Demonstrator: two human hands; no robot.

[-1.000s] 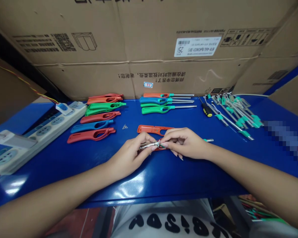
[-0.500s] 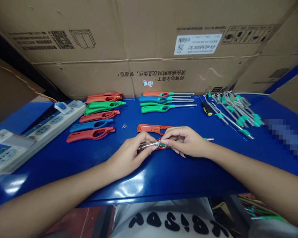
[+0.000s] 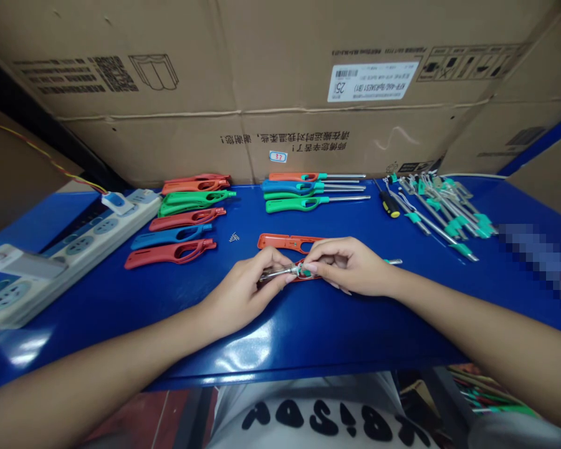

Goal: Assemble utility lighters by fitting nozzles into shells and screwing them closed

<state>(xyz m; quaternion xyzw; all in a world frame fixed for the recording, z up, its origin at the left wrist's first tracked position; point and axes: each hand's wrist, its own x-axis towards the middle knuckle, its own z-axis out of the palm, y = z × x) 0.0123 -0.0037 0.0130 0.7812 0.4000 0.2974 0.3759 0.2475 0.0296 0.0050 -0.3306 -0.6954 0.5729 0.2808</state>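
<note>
"Why does the left hand (image 3: 243, 284) hold the shiny piece (image 3: 277, 273) sideways?"

"Maybe so its end is steady for the right hand (image 3: 350, 267). It's right by the front orange shell (image 3: 314, 277), in the middle of the blue table (image 3: 355, 340)."

"And the back orange shell (image 3: 280, 242)?"

"Just behind, maybe so it's easy to reach."

"Are the fingers open?"

"The left ones pinch the shiny piece. The right ones bunch close by a green bit (image 3: 307, 272). I can't tell if they grip it."
</note>
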